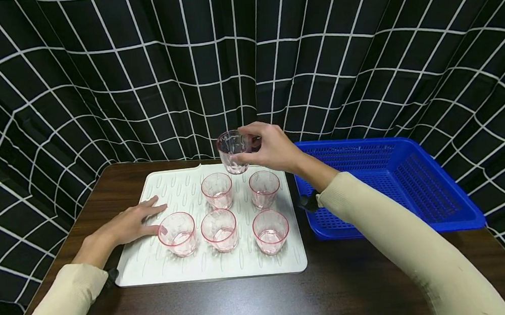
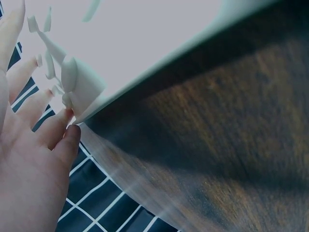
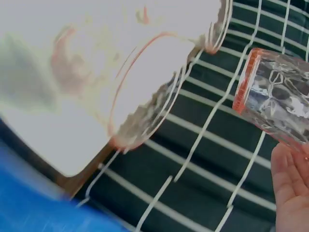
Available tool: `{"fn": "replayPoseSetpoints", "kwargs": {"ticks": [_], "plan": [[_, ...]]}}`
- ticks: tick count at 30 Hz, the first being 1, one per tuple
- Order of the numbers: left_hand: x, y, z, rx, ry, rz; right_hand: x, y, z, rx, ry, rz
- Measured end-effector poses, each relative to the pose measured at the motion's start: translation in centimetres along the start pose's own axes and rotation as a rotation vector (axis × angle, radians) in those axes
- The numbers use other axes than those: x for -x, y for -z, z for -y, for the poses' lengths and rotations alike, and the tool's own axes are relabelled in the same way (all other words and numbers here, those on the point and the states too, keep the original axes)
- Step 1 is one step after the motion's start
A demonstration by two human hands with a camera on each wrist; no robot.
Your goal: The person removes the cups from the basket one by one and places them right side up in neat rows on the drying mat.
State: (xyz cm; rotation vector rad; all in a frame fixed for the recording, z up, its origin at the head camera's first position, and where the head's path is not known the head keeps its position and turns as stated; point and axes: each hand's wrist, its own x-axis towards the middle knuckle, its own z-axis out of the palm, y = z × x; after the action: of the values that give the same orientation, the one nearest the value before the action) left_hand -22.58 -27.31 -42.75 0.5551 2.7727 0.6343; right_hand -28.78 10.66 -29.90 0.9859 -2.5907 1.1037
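A clear drinking glass with a pink rim [image 1: 229, 161] is held up by my right hand [image 1: 274, 145], thumb and fingers pinching its right side over the back edge of the white draining tray [image 1: 144, 267]. In the right wrist view this glass [image 3: 277, 96] appears sideways above the fingers [image 3: 285, 169]. My left hand [image 1: 124, 228] lies over the tray's left side, fingers spread and fairly straight. Its thumb reaches the nearest glass [image 1: 182, 240]. On the tray, three glasses form a front row, including a middle one [image 1: 221, 234], with two behind, one at left [image 1: 217, 194].
A blue plastic basket [image 1: 442, 185] stands right of the tray, partly behind my right forearm. Both sit on a dark wooden table [image 1: 194, 312]. A black curtain with a white grid [image 1: 224, 53] surrounds the back and sides.
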Motion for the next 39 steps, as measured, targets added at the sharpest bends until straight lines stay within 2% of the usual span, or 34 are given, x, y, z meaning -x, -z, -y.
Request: {"fn": "replayPoseSetpoints", "kwargs": {"ticks": [7,19,29,33,39], "plan": [[0.0,0.1,0.1,0.0,0.004,0.008,-1.2,-2.4,2.0,-0.023,0.038,0.076],[-0.1,0.2,0.3,-0.009,-0.034,0.006,-2.6,-6.3,4.2,-0.019,0.034,0.149],[-0.1,0.3,0.3,-0.011,-0.048,0.007,-3.5,-8.8,4.7,-0.015,0.048,0.194],[0.0,0.5,0.2,-0.01,-0.062,0.002,-3.8,-9.6,4.7,0.038,0.033,0.216],[0.0,0.4,0.1,-0.009,-0.043,0.005,-4.1,-10.7,4.7,0.092,0.028,0.284]]}}
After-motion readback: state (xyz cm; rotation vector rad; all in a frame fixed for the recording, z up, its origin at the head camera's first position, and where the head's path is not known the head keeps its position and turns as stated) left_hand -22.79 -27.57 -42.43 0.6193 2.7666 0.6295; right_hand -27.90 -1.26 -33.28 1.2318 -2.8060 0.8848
